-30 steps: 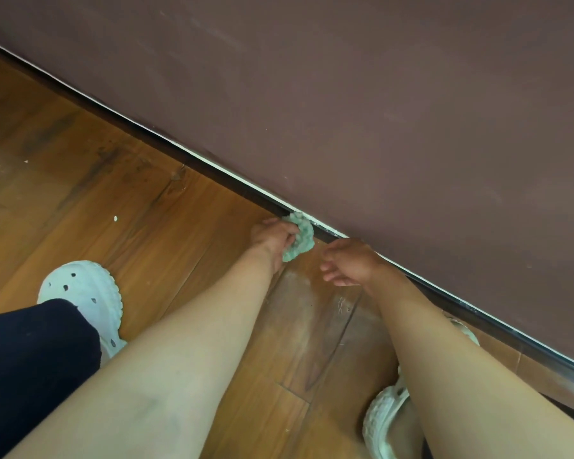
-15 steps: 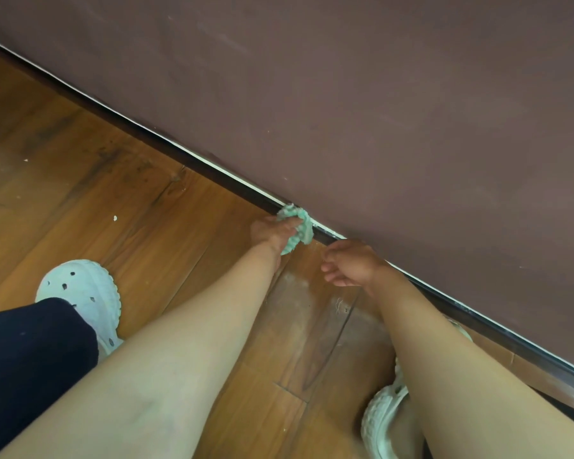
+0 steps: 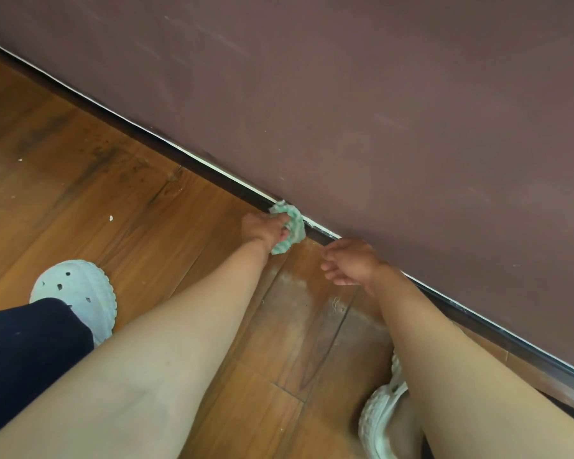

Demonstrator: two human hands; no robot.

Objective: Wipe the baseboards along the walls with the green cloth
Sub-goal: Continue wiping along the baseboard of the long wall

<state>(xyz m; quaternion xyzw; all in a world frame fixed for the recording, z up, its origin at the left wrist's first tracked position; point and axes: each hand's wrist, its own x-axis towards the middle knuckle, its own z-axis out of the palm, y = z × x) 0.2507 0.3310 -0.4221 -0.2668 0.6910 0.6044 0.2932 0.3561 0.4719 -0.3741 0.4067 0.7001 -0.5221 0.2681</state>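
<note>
- The left hand [image 3: 265, 228] grips the bunched green cloth [image 3: 292, 226], pressing it against the dark baseboard [image 3: 212, 176] just beyond its fingers.
- The right hand [image 3: 350, 261] sits just beside the left hand, near the same baseboard, with its fingers loosely curled and holding nothing.
- The brown wall [image 3: 378, 111] rises beyond both hands.
- The wooden floor [image 3: 146, 246] lies under the hands.
- A white clog [image 3: 80, 293] sits well behind the left hand, beside a dark trouser leg [image 3: 24, 352].
- Another white clog [image 3: 381, 412] shows behind the right hand.
</note>
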